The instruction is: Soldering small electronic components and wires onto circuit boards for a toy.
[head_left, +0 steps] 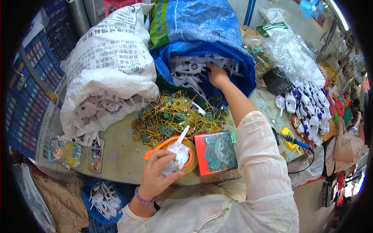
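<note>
My left hand [158,171] is closed on a white plastic casing part [177,152] with a narrow stem pointing away from me. It is held over a roll of tape [191,166] and an orange plastic tool [156,148], whose kind I cannot make out. My right hand [218,76] reaches into the mouth of a blue woven sack [202,23], among white plastic parts [190,66]. The sack's contents partly hide its fingers. Between the hands lies a tangled heap of small green circuit boards with yellow wires [167,118].
A red box with a dark patterned top [217,153] sits by the table's near edge. At left stands a white woven sack [112,50] of white parts; a drink bottle [72,152] is in front. A soldering iron [297,141] and white-and-purple parts [307,105] lie at right; someone's arm [342,143] shows beyond.
</note>
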{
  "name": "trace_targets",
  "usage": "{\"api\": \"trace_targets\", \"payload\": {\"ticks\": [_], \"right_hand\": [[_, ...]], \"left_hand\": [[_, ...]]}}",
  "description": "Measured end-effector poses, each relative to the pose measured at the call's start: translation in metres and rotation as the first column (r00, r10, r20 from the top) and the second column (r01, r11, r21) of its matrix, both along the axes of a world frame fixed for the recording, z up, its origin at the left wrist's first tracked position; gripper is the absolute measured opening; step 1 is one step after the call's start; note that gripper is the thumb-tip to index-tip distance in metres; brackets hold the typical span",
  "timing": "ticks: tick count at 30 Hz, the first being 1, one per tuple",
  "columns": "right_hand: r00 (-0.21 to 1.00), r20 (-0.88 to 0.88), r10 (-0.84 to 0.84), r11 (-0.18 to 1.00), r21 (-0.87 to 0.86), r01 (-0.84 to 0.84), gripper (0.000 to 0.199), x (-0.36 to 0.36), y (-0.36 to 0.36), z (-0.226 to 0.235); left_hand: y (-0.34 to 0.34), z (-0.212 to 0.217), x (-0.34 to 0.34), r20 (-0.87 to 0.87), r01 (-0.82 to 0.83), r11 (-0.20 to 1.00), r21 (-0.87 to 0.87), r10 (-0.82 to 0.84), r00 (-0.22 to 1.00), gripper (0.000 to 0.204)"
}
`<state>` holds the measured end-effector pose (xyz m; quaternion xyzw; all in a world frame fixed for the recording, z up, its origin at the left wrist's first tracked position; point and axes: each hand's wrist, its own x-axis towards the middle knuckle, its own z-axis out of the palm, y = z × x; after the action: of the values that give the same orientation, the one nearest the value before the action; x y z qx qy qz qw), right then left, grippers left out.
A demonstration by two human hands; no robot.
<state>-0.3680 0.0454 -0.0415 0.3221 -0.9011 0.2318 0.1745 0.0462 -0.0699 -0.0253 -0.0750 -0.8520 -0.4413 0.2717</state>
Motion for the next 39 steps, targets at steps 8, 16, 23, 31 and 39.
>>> {"api": "trace_targets", "payload": {"ticks": [8, 16, 23, 31, 39], "right_hand": [[0.993, 0.0, -0.121, 0.97, 0.211, 0.118, 0.037, -0.007, -0.008, 0.003], [0.974, 0.175, 0.143, 0.953, -0.289, -0.088, 0.013, 0.084, 0.054, 0.046], [0.455, 0.649, 0.61, 0.687, -0.719, 0.105, 0.019, 0.156, 0.121, 0.073], [0.216, 0.867, 0.449, 0.89, -0.456, -0.021, 0.022, 0.17, 0.116, 0.058], [0.712, 0.457, 0.533, 0.846, -0.264, -0.464, 0.017, 0.246, 0.09, 0.081]], "left_hand": [[-0.009, -0.006, 0.008, 0.046, -0.014, 0.998, 0.064, 0.011, 0.999, 0.054], [-0.012, -0.016, 0.005, 0.02, -0.016, 0.996, 0.087, 0.014, 1.0, 0.051], [0.025, -0.033, 0.009, -0.022, -0.103, 0.966, 0.239, 0.111, 0.994, 0.054], [0.041, -0.037, 0.004, -0.039, -0.07, 0.932, 0.355, 0.09, 0.995, 0.051], [0.031, -0.032, 0.006, -0.027, 0.012, 0.868, 0.496, 0.002, 1.0, 0.052]]}}
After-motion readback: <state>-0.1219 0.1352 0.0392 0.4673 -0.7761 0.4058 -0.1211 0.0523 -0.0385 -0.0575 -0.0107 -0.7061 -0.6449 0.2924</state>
